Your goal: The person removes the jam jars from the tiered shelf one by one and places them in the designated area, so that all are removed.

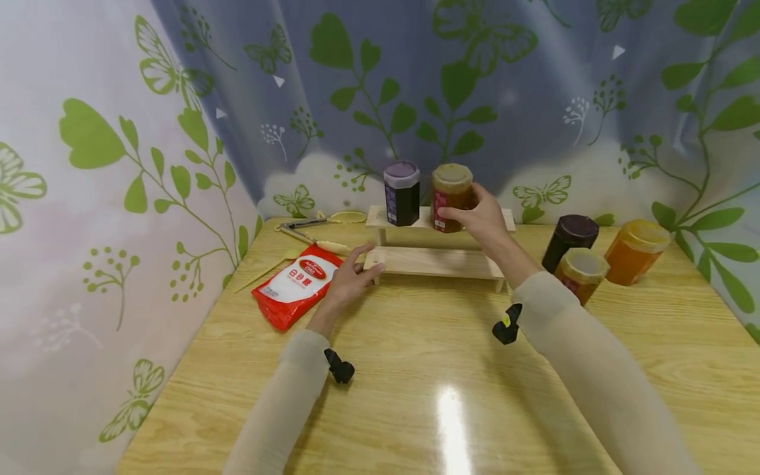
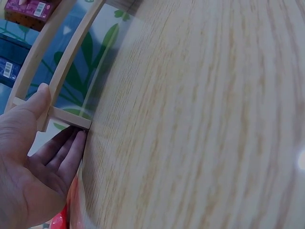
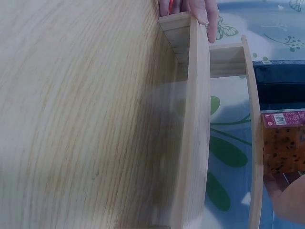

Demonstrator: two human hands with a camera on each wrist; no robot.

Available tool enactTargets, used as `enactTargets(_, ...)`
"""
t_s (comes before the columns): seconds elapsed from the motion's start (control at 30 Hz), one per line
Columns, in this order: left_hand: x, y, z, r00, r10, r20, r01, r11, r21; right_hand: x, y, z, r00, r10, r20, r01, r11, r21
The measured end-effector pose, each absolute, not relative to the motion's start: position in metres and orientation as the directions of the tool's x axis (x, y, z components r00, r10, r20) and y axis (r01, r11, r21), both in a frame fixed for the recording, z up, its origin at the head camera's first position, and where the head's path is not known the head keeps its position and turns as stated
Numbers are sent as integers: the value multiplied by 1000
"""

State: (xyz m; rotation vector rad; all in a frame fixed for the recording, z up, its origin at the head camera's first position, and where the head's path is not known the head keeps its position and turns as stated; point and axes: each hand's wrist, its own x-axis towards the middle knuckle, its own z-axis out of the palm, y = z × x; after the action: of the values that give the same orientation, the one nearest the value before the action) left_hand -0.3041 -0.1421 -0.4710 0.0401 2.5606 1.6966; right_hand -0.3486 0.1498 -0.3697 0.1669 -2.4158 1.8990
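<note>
A two-tier wooden rack (image 1: 439, 262) stands on the table toward the back. My left hand (image 1: 351, 277) grips its left end; in the left wrist view the thumb lies on the lower board and the fingers are at the leg. With my right hand (image 1: 485, 221) I hold an octagonal jar (image 1: 452, 198) of amber contents with a pale yellow lid, at the upper board. Dark specks show through this jar in the right wrist view, where its base is right at the board. To its left, a dark jar (image 1: 402, 194) with a purple lid sits on the same board.
Right of the rack stand a dark-lidded jar (image 1: 570, 239), a smaller yellow-lidded jar (image 1: 583, 272) and an orange jar (image 1: 636, 252). On the left lie a red and white bag (image 1: 297, 285), tongs (image 1: 303, 227) and a thin yellowish stick (image 1: 264, 272). A patterned curtain (image 1: 368, 79) hangs behind.
</note>
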Motion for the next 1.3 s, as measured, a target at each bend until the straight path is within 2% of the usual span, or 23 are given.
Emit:
enactTargets(0.67, -305, -145, -473, -996, 79, -41, -13, 332, 943, -311, 206, -337, -995, -10, 95, -95, 218, -971)
enactTargets(1.0, -306, -145, -475, -996, 85, -27, 3, 342, 940, -289, 251, -320, -994, 68, 80, -55, 312, -948)
enactTargets(1.3, -305, -144, -473, -996, 83, -38, -7, 347, 938, -261, 304, -319, -983, 158, 99, -44, 320, -946)
